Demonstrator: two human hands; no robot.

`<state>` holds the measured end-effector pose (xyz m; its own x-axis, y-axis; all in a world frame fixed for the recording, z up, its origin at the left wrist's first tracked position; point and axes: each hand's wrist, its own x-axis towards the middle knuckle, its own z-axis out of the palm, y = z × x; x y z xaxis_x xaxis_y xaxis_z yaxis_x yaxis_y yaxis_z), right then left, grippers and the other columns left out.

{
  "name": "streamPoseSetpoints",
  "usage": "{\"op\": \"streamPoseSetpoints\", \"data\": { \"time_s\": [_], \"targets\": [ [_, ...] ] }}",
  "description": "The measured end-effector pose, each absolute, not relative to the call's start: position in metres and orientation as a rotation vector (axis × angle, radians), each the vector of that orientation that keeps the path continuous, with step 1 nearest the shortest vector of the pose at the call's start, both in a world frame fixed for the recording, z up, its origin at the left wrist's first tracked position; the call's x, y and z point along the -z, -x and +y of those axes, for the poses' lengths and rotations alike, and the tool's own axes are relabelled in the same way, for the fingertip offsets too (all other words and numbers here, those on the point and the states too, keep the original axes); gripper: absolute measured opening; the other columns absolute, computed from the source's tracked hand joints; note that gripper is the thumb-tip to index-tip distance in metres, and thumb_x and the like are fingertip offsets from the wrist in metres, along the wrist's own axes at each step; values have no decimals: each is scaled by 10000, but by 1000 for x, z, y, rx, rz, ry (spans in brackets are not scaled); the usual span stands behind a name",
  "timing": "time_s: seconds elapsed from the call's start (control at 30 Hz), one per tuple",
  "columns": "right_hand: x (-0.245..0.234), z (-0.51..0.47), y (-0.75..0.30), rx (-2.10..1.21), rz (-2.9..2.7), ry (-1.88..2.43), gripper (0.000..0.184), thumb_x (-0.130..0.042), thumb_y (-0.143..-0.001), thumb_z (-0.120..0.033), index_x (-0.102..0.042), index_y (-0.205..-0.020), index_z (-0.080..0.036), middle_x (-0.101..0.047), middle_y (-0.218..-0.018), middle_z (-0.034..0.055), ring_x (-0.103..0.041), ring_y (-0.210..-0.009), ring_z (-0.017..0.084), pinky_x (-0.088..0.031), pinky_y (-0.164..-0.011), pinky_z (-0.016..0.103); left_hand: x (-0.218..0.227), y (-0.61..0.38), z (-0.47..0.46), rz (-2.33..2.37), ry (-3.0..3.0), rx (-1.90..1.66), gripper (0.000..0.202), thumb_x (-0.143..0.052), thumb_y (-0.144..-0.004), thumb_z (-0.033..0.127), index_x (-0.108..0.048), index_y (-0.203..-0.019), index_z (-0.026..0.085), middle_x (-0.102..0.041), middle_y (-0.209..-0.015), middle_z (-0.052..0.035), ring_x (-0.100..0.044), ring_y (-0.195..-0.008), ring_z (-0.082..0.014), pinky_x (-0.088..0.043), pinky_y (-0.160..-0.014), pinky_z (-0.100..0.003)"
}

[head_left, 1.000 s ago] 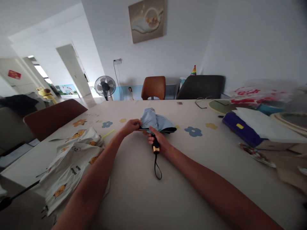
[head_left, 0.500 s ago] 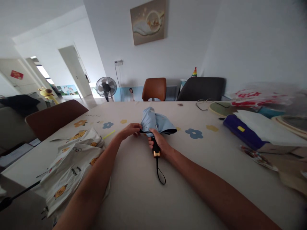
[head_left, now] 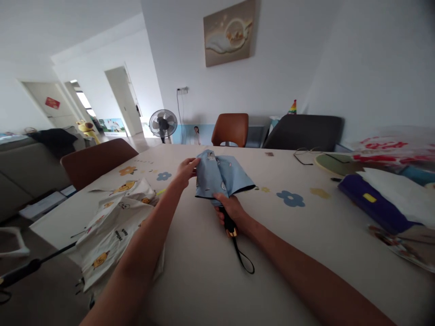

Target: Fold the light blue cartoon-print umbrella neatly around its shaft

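Note:
A folded light-blue umbrella [head_left: 219, 176] with a dark edge is held over the table [head_left: 204, 280]. My right hand [head_left: 230, 209] is closed round its black handle, whose gold end and black wrist loop [head_left: 245, 262] hang toward me. My left hand [head_left: 186, 170] pinches the canopy fabric at its upper left edge.
A white umbrella with cartoon prints [head_left: 112, 231] lies at the table's left edge. At right are a purple box [head_left: 370, 203], white paper, plastic bags and glasses [head_left: 302, 156]. Brown chairs [head_left: 229, 129] stand at the far side and left; a fan [head_left: 163, 123] stands behind.
My left hand has moved up and away along the blue canopy, which now lies longer and flatter. The right hand keeps its grip on the handle. The camera has shifted.

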<state>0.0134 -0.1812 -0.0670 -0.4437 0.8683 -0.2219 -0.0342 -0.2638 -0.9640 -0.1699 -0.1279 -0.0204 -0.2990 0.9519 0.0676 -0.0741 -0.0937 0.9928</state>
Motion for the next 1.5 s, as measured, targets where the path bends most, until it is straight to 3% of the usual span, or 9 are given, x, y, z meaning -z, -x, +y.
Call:
{"op": "streamPoseSetpoints", "data": {
  "time_s": [0.3,0.5,0.7,0.87,1.1,1.5],
  "targets": [
    [69,-180,-13,-1783,-1392,1123,358,-525,-783,-405,-449,-516,-180,-428,-325,-20,-382,-251,97,-355,-254,222,21,154,-125,1572,-940,-1695,241,-543,-794,357,-521,-671,151,-386,-571,45,-344,-510,-70,-278,-465,-196],
    [70,-180,-14,-1787,-1393,1093,347,-528,-776,-405,-458,-524,-176,-434,-339,-24,-393,-259,95,-367,-264,221,38,151,-117,1507,-930,-1965,170,-531,-798,326,-503,-723,175,-422,-601,50,-384,-565,-83,-314,-524,-193],
    [66,-183,-15,-1798,-1386,1085,300,-530,-776,-369,-460,-555,-178,-427,-340,-38,-377,-257,86,-370,-266,214,53,150,-114,1678,-984,-1940,204,-450,-852,347,-517,-752,182,-491,-667,20,-458,-651,-118,-350,-600,-227],
    [64,-183,-14,-1786,-1367,1095,317,-523,-785,-367,-447,-542,-180,-422,-337,-37,-368,-253,80,-358,-259,208,53,142,-118,1850,-1024,-1815,304,-382,-891,357,-467,-651,190,-517,-694,-26,-491,-707,-159,-353,-658,-273],
    [70,-178,-13,-1811,-1236,1110,319,-541,-772,-400,-468,-566,-168,-439,-369,-36,-388,-275,73,-370,-262,195,59,134,-119,1915,-1182,-1731,346,-426,-870,343,-419,-559,193,-410,-553,26,-394,-590,-129,-287,-596,-265],
    [70,-181,-14,-1880,-1296,992,266,-607,-710,-352,-468,-577,-168,-443,-416,-50,-381,-291,68,-365,-258,203,69,123,-122,1974,-1119,-1858,325,-351,-913,260,-342,-591,215,-416,-603,22,-395,-604,-132,-313,-630,-269]
  ]
}}
